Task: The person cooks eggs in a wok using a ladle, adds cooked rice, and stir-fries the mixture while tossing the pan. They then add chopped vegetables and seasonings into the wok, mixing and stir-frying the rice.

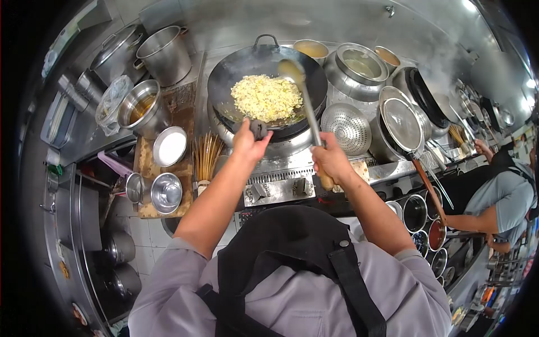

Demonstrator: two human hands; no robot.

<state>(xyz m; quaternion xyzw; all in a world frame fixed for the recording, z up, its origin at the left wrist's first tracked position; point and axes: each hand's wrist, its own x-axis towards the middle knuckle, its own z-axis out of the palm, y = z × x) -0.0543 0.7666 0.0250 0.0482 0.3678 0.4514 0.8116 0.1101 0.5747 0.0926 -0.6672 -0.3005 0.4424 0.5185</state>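
Note:
A large black wok (224, 73) sits on the burner, holding a heap of pale yellow fried rice (265, 98). My left hand (250, 144) grips a dark folded cloth (258, 130) against the near rim of the wok; any handle underneath is hidden. My right hand (332, 160) is closed around the wooden-ended handle of a long metal ladle (307, 106). The ladle's bowl hangs over the right part of the wok, beside the rice and apart from it.
Right of the wok lie a perforated strainer (346, 129) and a lidded steel pot (359, 64). At left stand a bamboo brush (207, 154), a bowl of white powder (169, 146) and a pot of brown liquid (140, 109). A co-worker (488, 191) works at far right.

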